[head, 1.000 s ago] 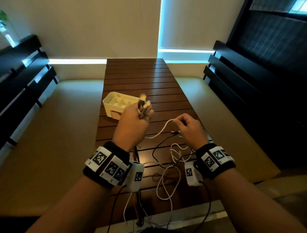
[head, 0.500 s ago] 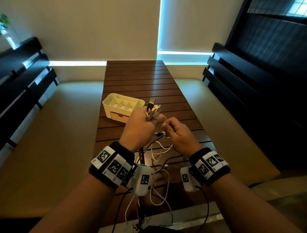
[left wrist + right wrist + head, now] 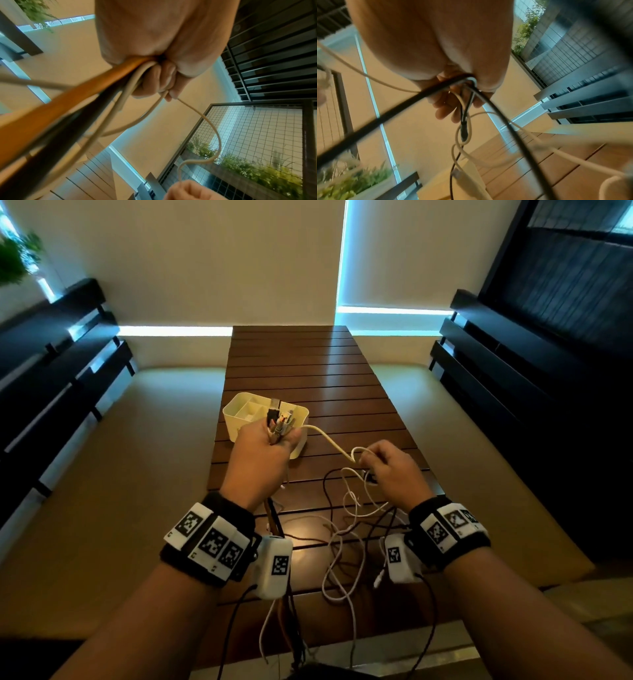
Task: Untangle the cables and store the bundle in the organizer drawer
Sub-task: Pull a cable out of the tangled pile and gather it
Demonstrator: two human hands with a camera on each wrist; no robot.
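Note:
My left hand (image 3: 274, 440) is raised in front of the white organizer (image 3: 236, 412) and grips a bunch of cable ends (image 3: 279, 419), plugs pointing up. In the left wrist view the left hand (image 3: 164, 83) is curled round orange, black and white cables (image 3: 96, 93). One white cable (image 3: 325, 440) runs taut to my right hand (image 3: 371, 465), which pinches it just above the table. The right wrist view shows the right hand (image 3: 452, 106) curled round black and white cables (image 3: 465, 121). The remaining tangle (image 3: 349, 529) lies loose on the table between my wrists.
The slatted wooden table (image 3: 308, 371) stretches away beyond the organizer. Cable ends hang over the near edge (image 3: 291, 642). Beige seat cushions (image 3: 113, 474) flank the table, with dark slatted backrests (image 3: 513, 344) on both sides.
My hands were close together half a second ago; they have drawn apart. The right hand has pulled the white cable out to the right, and the left hand has risen towards the organizer.

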